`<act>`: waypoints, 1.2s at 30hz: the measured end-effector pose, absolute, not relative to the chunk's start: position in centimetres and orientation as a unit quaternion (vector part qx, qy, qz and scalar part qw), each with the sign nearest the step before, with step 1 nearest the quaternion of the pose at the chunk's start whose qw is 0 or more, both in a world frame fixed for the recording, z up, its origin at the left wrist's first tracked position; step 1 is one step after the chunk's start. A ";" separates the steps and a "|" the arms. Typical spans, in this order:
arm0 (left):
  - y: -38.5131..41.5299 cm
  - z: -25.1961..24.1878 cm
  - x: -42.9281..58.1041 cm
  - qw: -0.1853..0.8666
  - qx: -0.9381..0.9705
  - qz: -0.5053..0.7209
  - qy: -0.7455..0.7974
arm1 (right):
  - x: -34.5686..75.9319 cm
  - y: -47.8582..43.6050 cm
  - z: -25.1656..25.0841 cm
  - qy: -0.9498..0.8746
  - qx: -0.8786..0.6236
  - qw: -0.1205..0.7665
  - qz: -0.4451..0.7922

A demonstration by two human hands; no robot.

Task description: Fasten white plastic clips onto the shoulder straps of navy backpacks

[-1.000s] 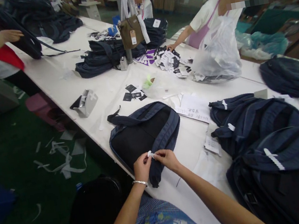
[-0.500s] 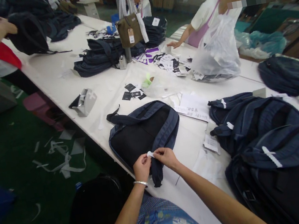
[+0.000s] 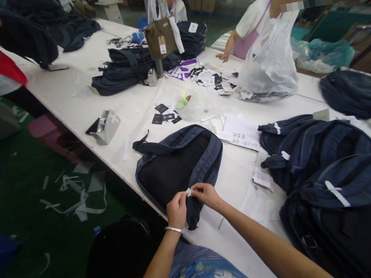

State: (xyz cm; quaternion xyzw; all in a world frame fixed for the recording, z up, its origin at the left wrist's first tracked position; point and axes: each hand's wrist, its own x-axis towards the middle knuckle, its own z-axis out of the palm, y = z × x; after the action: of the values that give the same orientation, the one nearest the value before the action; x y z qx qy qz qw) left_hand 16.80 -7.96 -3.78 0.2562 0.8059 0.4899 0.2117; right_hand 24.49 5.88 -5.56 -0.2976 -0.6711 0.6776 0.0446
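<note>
A navy backpack [image 3: 175, 162] lies back-side up on the white table [image 3: 120, 117] in front of me. My left hand [image 3: 177, 210] and my right hand [image 3: 207, 195] meet at the lower end of its shoulder strap [image 3: 193, 209]. Both hands pinch a small white strip [image 3: 188, 191] between their fingertips, pressed against the strap. A bracelet sits on my left wrist.
Several more navy backpacks [image 3: 321, 158] are piled at my right. A tape dispenser [image 3: 106, 126], loose black tags [image 3: 163, 114], a paper sheet [image 3: 240, 132] and a plastic bag [image 3: 268, 67] lie beyond. Other people work at the far left and across the table. White scraps litter the green floor [image 3: 18, 187].
My hands stay at the strap end, the white strip now pinched tighter between them. The person at the far left has lifted a dark backpack higher.
</note>
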 end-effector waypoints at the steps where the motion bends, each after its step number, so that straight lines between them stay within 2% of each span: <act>1: -7.9 -3.9 16.5 0.220 0.244 0.500 0.801 | 24.4 5.9 -5.4 -0.670 -0.299 0.048 0.678; 5: -7.5 -4.6 15.6 0.299 0.175 0.570 0.745 | 24.1 6.1 -4.7 -0.660 -0.292 0.047 0.690; 9: -7.1 -4.9 15.3 0.389 0.111 0.572 0.714 | 23.9 6.5 -4.2 -0.671 -0.277 0.035 0.687; 12: -7.1 -4.3 15.4 0.333 0.146 0.561 0.744 | 24.2 6.2 -3.9 -0.720 -0.270 0.046 0.638; 16: -7.3 -3.1 15.6 0.199 0.250 0.490 0.811 | 25.1 4.5 -3.2 -0.809 -0.258 0.143 0.508; 20: -7.4 -2.4 16.0 0.151 0.324 0.412 0.838 | 25.6 2.8 -3.1 -0.819 -0.295 0.175 0.461; 25: -7.1 -3.3 16.1 0.166 0.298 0.449 0.826 | 25.3 2.6 -4.6 -0.771 -0.345 0.188 0.500; 30: -7.1 -5.2 16.3 0.323 0.139 0.550 0.757 | 24.9 2.5 -5.1 -0.710 -0.430 0.142 0.539; 32: -7.4 -5.0 16.2 0.316 0.164 0.546 0.759 | 24.9 2.4 -4.6 -0.757 -0.401 0.165 0.489; 34: -7.7 -4.2 16.1 0.266 0.229 0.516 0.781 | 24.9 2.3 -4.1 -0.800 -0.363 0.186 0.439; 36: -7.9 -3.5 15.9 0.228 0.269 0.497 0.793 | 24.7 2.3 -4.1 -0.804 -0.361 0.189 0.433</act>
State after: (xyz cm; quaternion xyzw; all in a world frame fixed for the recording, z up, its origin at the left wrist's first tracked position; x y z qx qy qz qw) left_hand 15.94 -7.88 -3.50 0.2691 0.7929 0.4968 0.2283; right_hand 24.73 2.33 -4.14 -0.3608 -0.8040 0.4332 0.1890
